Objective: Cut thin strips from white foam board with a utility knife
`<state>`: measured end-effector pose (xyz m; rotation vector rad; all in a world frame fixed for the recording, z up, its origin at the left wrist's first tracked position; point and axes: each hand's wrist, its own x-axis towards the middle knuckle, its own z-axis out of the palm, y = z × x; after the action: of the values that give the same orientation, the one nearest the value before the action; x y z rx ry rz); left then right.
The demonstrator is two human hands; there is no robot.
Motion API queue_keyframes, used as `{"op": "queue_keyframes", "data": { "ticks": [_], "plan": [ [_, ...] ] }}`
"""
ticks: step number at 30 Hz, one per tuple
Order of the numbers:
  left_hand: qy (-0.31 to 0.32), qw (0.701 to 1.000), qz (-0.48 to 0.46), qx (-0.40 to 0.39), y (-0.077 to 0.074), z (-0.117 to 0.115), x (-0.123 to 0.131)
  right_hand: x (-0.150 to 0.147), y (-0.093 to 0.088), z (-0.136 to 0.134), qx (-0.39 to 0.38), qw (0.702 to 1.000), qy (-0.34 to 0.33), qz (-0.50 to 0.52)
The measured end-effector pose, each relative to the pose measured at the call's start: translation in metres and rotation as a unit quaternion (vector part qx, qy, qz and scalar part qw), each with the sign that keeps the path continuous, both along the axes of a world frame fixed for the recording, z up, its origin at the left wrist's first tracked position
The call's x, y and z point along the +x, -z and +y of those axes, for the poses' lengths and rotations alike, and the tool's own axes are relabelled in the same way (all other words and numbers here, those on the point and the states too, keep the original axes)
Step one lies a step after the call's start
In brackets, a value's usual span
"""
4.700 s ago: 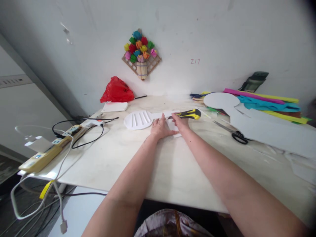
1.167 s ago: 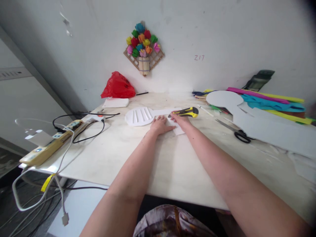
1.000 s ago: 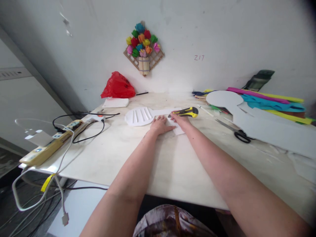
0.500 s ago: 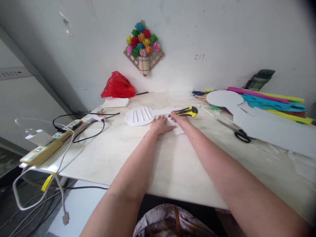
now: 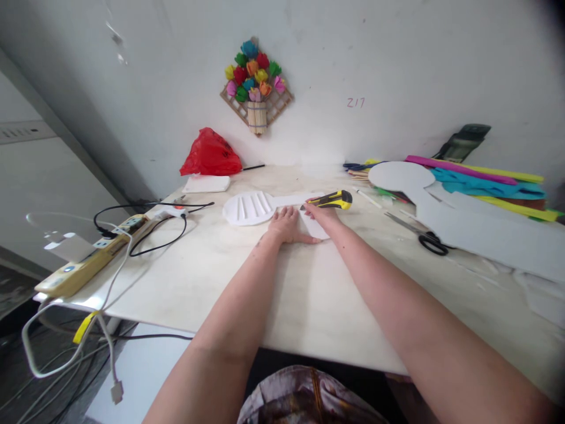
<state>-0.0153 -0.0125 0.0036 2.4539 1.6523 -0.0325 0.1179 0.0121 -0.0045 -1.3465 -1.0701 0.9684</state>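
Observation:
My left hand (image 5: 289, 225) lies flat, fingers spread, pressing on a small white foam piece (image 5: 318, 231) on the table. My right hand (image 5: 323, 213) grips a yellow and black utility knife (image 5: 332, 201), its blade tip down at the far edge of that piece. Just beyond lies a white paddle-shaped foam cutout (image 5: 248, 208) with raised ribs, its handle running toward the knife.
Black scissors (image 5: 424, 237), large white foam sheets (image 5: 477, 227) and coloured paper strips (image 5: 481, 182) lie on the right. A red bag (image 5: 210, 155), a white pad (image 5: 206, 184), a power strip (image 5: 83, 261) with cables sit left. The paper flower decoration (image 5: 255, 88) hangs on the wall.
Both hands stay at the small foam piece. The left thumb has shifted slightly rightward along its near edge, and the knife has barely moved.

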Motion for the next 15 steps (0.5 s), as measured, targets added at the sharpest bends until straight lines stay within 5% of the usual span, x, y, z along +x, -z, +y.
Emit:
{"op": "queue_keyframes", "data": {
  "ticks": [15],
  "plan": [
    [-0.013, 0.999, -0.013, 0.039, 0.006, 0.003, 0.004, 0.005, 0.006, 0.012, -0.034, 0.987, 0.014, -0.154]
  ]
}}
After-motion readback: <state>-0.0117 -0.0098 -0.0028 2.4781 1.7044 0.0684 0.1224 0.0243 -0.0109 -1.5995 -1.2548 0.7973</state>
